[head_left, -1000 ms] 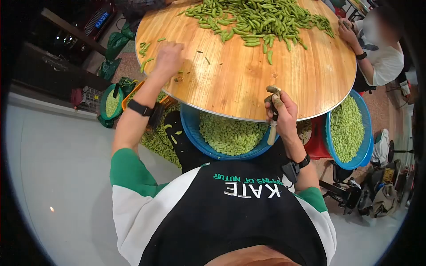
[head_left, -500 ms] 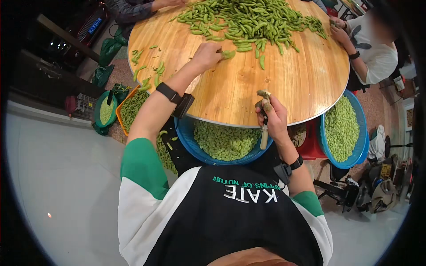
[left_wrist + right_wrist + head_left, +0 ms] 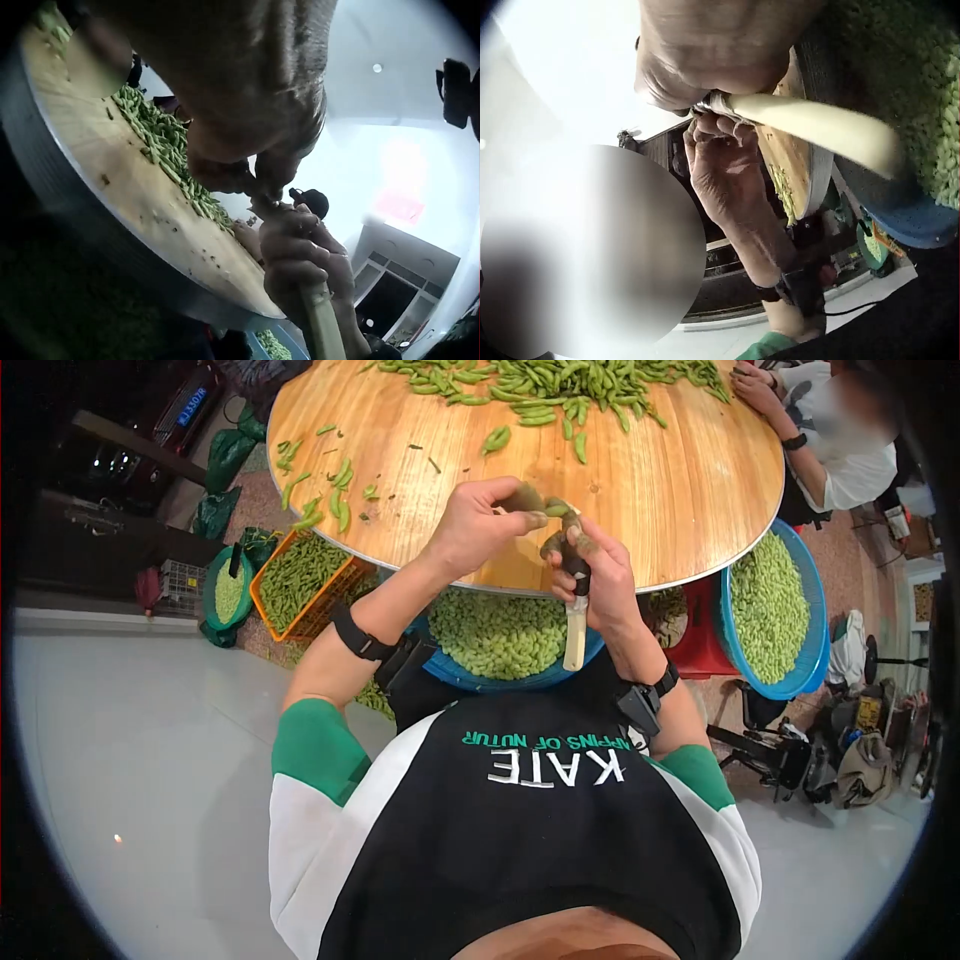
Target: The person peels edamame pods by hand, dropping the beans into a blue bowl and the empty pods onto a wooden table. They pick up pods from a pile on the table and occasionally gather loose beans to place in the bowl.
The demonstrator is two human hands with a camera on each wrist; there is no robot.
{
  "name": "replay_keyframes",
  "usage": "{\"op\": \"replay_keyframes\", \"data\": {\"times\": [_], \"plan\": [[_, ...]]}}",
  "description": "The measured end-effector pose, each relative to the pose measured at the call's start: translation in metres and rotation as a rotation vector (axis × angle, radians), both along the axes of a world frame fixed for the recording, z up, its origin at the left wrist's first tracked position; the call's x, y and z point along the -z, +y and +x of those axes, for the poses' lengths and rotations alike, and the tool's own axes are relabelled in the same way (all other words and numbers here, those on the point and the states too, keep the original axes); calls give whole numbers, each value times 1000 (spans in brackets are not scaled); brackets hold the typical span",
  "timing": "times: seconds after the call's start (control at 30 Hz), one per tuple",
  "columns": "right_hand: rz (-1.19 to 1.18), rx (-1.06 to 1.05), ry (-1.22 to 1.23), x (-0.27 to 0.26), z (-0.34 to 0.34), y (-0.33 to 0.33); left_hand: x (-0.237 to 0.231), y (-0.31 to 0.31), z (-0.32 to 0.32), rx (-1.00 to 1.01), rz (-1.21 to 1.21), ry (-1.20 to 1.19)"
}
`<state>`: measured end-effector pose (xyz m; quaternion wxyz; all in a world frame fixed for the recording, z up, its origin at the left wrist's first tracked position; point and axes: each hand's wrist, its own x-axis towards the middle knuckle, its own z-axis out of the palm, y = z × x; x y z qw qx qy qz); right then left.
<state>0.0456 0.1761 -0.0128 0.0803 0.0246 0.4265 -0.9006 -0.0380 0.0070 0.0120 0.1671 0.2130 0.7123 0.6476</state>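
Observation:
Above the near edge of the round wooden table [image 3: 690, 510], the left hand [image 3: 485, 525] pinches a green pod [image 3: 556, 507] between thumb and fingers, close against the right hand's fingertips. The right hand [image 3: 602, 575] grips a tool with a pale handle [image 3: 575, 635], which points down toward the body. In the right wrist view the pale handle [image 3: 817, 131] sticks out of the fist, and the left hand [image 3: 731, 172] meets it at the fingertips. The tool's working end is hidden by the fingers. A pile of pods [image 3: 560, 385] lies on the table's far part.
Blue baskets of shelled beans stand below the table, one [image 3: 500, 635] at the middle and one [image 3: 765, 610] at the right. An orange crate of pods [image 3: 300, 580] is at the left. Loose pods [image 3: 342, 475] lie on the table's left. Another person [image 3: 840, 440] sits at the right.
The left hand went from the table's left side to the pods near the pile, then came back toward the body with a pod to the right hand. The right hand keeps its grip on the tool.

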Motion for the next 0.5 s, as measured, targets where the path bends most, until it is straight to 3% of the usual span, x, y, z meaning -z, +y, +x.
{"op": "replay_keyframes", "data": {"times": [0.1, 0.17, 0.27, 0.5], "plan": [[-62, -53, -16, -5, 8, 1, 6, 4, 7, 7, 130, 108], [-92, -102, 15, -6, 12, 2, 9, 4, 11, 28, 177, -140], [-38, -85, 20, 2, 13, 2, 8, 0, 10, 26, 195, -227], [70, -91, 37, -4, 13, -2, 15, -6, 12, 48, 106, -213]]}}
